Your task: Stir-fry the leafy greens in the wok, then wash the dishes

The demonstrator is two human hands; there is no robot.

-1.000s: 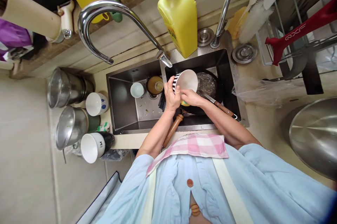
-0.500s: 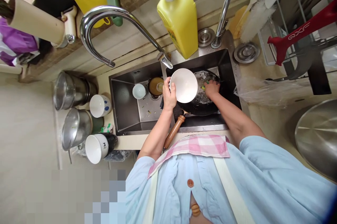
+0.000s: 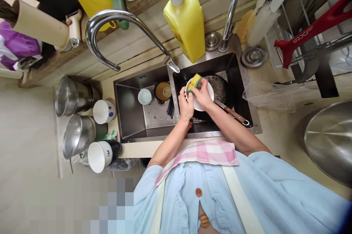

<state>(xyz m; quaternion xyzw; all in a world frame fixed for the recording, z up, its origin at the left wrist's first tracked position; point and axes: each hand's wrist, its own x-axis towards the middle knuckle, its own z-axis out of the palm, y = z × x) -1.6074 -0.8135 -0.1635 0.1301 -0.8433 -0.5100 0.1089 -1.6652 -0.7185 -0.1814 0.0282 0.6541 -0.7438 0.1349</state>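
Note:
My left hand [image 3: 187, 106] grips the left rim of a white bowl [image 3: 206, 90], held over the right basin. In my right hand [image 3: 202, 94] is a yellow and green sponge [image 3: 194, 82], pressed against the inside of the bowl. Beneath them a dark frying pan [image 3: 224, 85] with wet suds sits in the sink, partly hidden by the bowl and my hands. A utensil with a brown wooden handle [image 3: 236, 115] lies across the pan, its far end covered by the bowl.
The left basin [image 3: 130, 120] holds a small pale bowl [image 3: 145, 96], a brown bowl [image 3: 159, 91] and dark chopsticks [image 3: 170, 107]. A chrome faucet [image 3: 121, 13] arches above. A yellow soap bottle [image 3: 189, 25] stands behind the sink. Metal pots [image 3: 73, 96] and white bowls [image 3: 100, 156] are at left.
My right hand has lifted the sponge out of the pan and brought it left into the bowl. The bowl now tilts differently, and the brown-handled utensil has come into view.

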